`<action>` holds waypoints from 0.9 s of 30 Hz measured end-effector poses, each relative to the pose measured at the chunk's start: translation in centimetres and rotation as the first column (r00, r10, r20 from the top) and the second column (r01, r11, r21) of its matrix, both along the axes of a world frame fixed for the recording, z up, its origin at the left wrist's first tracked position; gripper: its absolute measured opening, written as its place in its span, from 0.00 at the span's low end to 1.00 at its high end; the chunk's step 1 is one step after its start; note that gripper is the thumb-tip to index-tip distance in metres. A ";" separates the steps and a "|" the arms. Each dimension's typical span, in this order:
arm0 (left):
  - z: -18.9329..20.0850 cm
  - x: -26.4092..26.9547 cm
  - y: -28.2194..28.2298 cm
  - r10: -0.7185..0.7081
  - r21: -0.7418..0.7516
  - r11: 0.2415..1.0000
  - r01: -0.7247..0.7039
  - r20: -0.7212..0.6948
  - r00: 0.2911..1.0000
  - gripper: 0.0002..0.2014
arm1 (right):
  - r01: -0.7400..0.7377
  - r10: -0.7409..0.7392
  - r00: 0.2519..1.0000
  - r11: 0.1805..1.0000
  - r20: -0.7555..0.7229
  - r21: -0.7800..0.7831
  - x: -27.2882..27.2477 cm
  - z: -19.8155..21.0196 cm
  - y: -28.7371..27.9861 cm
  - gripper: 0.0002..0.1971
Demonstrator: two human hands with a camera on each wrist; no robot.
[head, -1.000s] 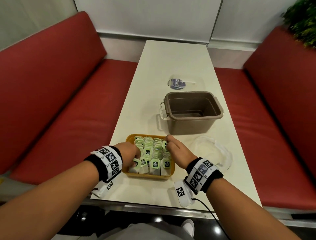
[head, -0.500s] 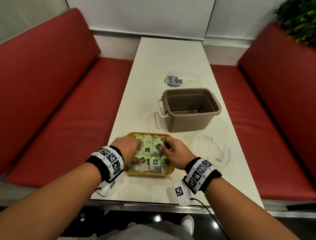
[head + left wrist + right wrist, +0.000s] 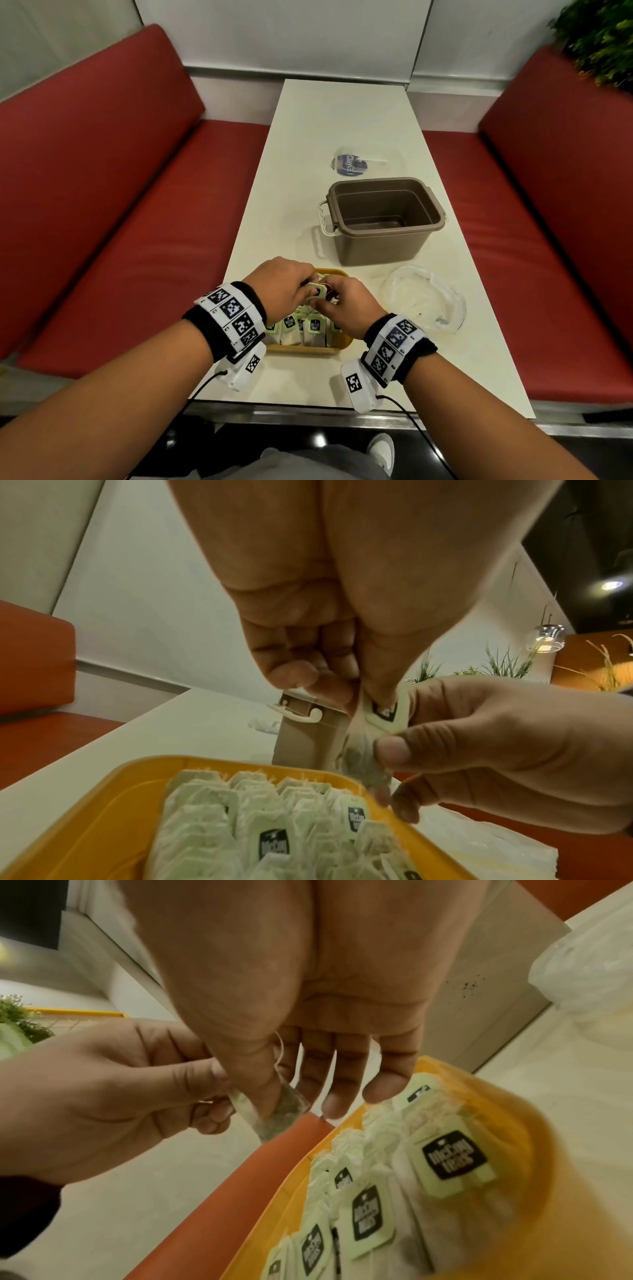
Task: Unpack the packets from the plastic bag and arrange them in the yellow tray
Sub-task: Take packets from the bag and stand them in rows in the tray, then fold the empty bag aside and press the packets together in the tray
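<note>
The yellow tray point(image 3: 310, 350) sits near the table's front edge, packed with upright tea packets point(image 3: 315, 323) bearing pale green tags. Both hands hover just above it and meet over one tea packet point(image 3: 319, 291). My left hand point(image 3: 284, 287) pinches its green tag point(image 3: 385, 712) between thumb and fingers. My right hand point(image 3: 346, 303) pinches the packet's pouch point(image 3: 279, 1116) between thumb and forefinger, its other fingers straight. The empty clear plastic bag point(image 3: 423, 301) lies crumpled to the tray's right. Rows of tagged packets point(image 3: 369, 1213) fill the yellow tray point(image 3: 514, 1204) below.
A brown tub point(image 3: 385, 219) with a cream handle stands empty just behind the tray. Farther back lies a clear lid point(image 3: 356, 162) with a blue label. Red bench seats point(image 3: 137, 222) flank the narrow white table point(image 3: 342, 120). A plant point(image 3: 599, 37) is at top right.
Both hands have risen from among the packets in the tray and come together, lifting one packet between them above the tray.
</note>
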State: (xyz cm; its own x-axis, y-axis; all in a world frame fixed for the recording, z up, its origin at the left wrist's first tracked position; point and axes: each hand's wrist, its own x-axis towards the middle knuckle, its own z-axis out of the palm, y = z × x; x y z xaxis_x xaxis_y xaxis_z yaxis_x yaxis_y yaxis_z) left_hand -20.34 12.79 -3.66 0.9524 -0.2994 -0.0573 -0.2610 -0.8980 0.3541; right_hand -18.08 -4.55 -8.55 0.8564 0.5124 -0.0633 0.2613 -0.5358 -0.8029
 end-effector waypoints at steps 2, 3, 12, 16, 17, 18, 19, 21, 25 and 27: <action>-0.2 0.0 0.5 0.068 -0.015 0.998 -0.069 -0.030 0.997 0.07 | 0.021 -0.020 1.000 0.999 0.019 -0.045 0.1 0.1 -0.1 0.04; -0.4 0.0 0.8 0.106 -0.003 0.994 -0.106 -0.061 0.993 0.06 | 0.048 -0.046 0.999 0.997 0.029 -0.066 0.2 -0.1 -0.3 0.03; -4.8 -1.0 1.3 0.204 0.092 0.979 -0.182 -0.394 0.896 0.15 | 0.138 -0.207 0.972 0.888 -0.113 -0.438 1.4 -1.4 -2.9 0.22; -5.2 -0.8 0.6 0.264 0.071 0.964 -0.256 -0.385 0.885 0.23 | 0.113 -0.204 0.960 0.909 -0.192 -0.400 1.3 -1.5 -3.0 0.21; -5.3 -0.7 0.5 0.271 0.086 0.962 -0.258 -0.379 0.885 0.23 | 0.114 -0.204 0.959 0.913 -0.197 -0.391 1.2 -1.5 -3.1 0.21; -5.3 -0.7 0.5 0.272 0.099 0.962 -0.254 -0.375 0.886 0.22 | 0.112 -0.201 0.958 0.918 -0.203 -0.380 1.2 -1.5 -3.2 0.22; -5.2 -0.6 0.6 0.272 0.105 0.962 -0.251 -0.384 0.882 0.22 | 0.109 -0.198 0.957 0.922 -0.211 -0.371 1.2 -1.5 -3.3 0.23; -5.0 -0.6 0.5 0.265 0.124 0.964 -0.234 -0.424 0.866 0.23 | 0.109 -0.196 0.954 0.930 -0.225 -0.351 1.3 -1.6 -3.4 0.25; -4.9 -0.6 -0.5 0.301 0.215 0.950 -0.228 -0.424 0.854 0.25 | 0.086 -0.175 0.954 0.938 -0.243 -0.336 1.8 -2.0 -3.9 0.31; -4.6 -0.1 -0.9 0.323 0.245 0.940 -0.239 -0.401 0.857 0.27 | 0.070 -0.151 0.964 0.939 -0.220 -0.337 2.2 -2.0 -4.6 0.32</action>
